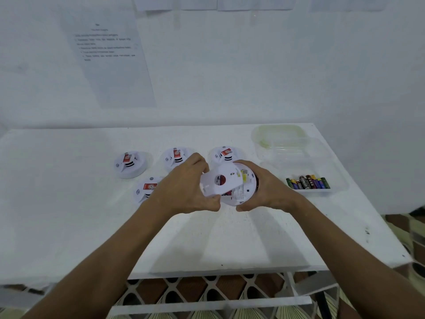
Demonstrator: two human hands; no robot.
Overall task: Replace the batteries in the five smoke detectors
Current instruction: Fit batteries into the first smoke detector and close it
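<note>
Separating back plate (219,181) from fifth smoke detector (243,187), held above table (207,238); left hand (184,187) fingers clamped on plate, right hand (266,187) curled round body; four detectors untouched; next likely: expose cell, fetch battery from tray (308,182)

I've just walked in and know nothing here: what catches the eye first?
Two hands at the centre: the left hand holds a white back plate, and the right hand holds a smoke detector. To the right, colourful batteries lie in a clear tray.
</note>
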